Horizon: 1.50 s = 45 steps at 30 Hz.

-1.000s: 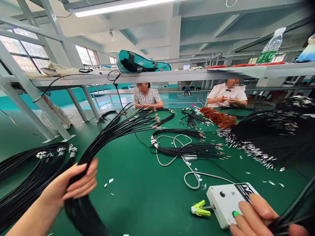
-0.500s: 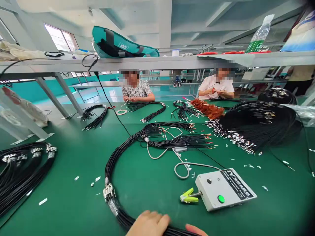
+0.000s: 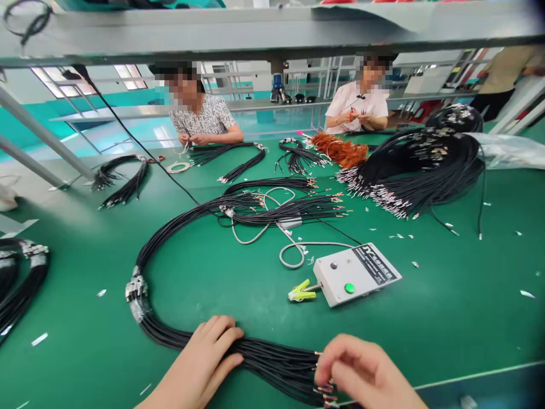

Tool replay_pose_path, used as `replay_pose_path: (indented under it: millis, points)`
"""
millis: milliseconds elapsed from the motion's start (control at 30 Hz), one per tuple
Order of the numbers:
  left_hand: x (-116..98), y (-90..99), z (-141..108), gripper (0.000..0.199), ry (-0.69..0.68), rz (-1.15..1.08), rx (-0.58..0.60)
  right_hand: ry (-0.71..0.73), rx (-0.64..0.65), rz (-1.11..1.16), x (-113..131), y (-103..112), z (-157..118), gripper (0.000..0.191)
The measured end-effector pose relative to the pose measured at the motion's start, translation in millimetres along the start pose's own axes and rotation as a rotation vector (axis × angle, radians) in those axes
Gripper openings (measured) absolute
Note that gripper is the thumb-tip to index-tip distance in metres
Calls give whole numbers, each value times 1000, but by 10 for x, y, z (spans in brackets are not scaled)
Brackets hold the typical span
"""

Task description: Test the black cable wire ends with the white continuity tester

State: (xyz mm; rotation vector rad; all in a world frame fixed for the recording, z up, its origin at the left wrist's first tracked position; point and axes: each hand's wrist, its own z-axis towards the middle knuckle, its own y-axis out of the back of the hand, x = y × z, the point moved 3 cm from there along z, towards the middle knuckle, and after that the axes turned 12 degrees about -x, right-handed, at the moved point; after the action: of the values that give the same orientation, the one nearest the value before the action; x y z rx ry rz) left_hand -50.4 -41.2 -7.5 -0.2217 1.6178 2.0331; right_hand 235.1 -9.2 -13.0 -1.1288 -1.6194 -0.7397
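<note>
A long curved bundle of black cables (image 3: pixel 166 232) lies on the green table, wrapped with clear tape beside silver connectors (image 3: pixel 137 288). My left hand (image 3: pixel 215 352) is closed over the near part of the bundle, pressing it to the table. At the bundle's stripped ends, my right hand (image 3: pixel 355 366) has its fingers curled together around wire tips too small to make out singly. Behind my right hand sits a white box (image 3: pixel 355 275) with a green button and a yellow clip (image 3: pixel 302 291) at its left side.
A large heap of black cables (image 3: pixel 426 165) is at the back right, beside orange strands (image 3: pixel 340 149). More cables (image 3: pixel 25 278) lie at the left edge. Two people (image 3: pixel 204 119) sit across the table, under a grey shelf (image 3: pixel 170 34).
The view has tilted down and shifted right. My right hand, mostly out of view before, now shows at the stripped wire ends. My left hand remains on the bundle.
</note>
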Motion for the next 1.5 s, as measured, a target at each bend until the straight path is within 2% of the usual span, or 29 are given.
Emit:
replay_pose_path:
  millis: [33, 100, 233, 333, 467, 567, 633, 767, 833, 900, 933, 1000, 1067, 1133, 1300, 1500]
  points:
    - [-26, -33, 35, 24, 28, -62, 54, 54, -125, -114, 10, 100, 45, 28]
    - [-40, -63, 93, 20, 112, -152, 134, 113, -275, -309, -2, 226, 116, 28]
    - [20, -53, 119, 20, 324, -242, 134, 168, -288, -423, -85, 217, 168, 26]
    - [16, -41, 123, 21, 390, -276, 144, 202, -286, -394, -96, 152, 166, 27]
    - [-166, -38, 208, 14, 372, -181, 186, 128, -272, -205, -95, 150, 212, 39]
    - [-470, -113, 350, 8, 271, -189, 285, 93, -279, -46, -96, 197, 264, 47]
    - [-698, -186, 470, 8, 217, -250, 330, 104, -286, -64, -94, 217, 270, 43]
    - [-1026, -340, 670, 7, 214, -449, 318, 245, -192, -346, -75, 146, 136, 31]
    - [-1073, -411, 717, 9, 243, -550, 270, 312, -81, -474, -74, 69, 17, 29]
    - [-1043, -479, 724, 11, 315, -647, 231, 281, 46, -526, -84, 3, -80, 24]
    - [-1012, -510, 716, 12, 365, -697, 224, 237, 69, -515, -80, -9, -102, 21]
    - [-944, -557, 687, 17, 459, -792, 219, 137, -9, -389, -38, 11, -77, 19]
    - [-898, -578, 656, 19, 520, -865, 210, 57, -177, -166, 31, 62, 25, 25]
    - [-882, -577, 634, 19, 542, -901, 189, 9, -258, 59, 96, 75, 159, 32]
    - [-910, -553, 609, 15, 531, -842, 112, -113, -203, 425, 165, -33, 361, 36]
    - [-913, -500, 603, 17, 434, -679, -93, -138, -204, 536, 42, -169, 323, 37]
